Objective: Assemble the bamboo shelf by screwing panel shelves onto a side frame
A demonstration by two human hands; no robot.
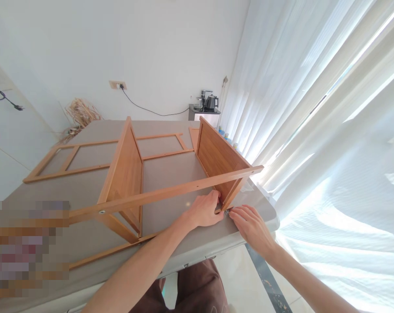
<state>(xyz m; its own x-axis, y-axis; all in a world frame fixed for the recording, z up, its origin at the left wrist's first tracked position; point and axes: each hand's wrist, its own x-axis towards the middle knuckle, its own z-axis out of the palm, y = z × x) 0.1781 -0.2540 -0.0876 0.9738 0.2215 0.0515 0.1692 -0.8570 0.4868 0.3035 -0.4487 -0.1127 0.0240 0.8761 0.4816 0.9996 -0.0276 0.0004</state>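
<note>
A partly assembled wooden shelf frame lies on its side on the table, with two upright panels, a left panel (125, 178) and a right panel (219, 154), joined by a long rail (171, 191) across the top. My left hand (203, 208) is closed around the foot of the right panel's end, near the lower rail (102, 254). Just right of that corner, the fingers of my right hand (251, 224) are pinched together at the joint. A small shiny bit shows at their tips, too small to name.
A flat wooden ladder-like frame (76, 169) lies on the grey-covered table (171, 174) behind the left panel. By the wall, a black kettle (212, 102) stands on a small cabinet (203, 116). White curtains (282, 87) hang along the right side. A blurred patch covers the lower left.
</note>
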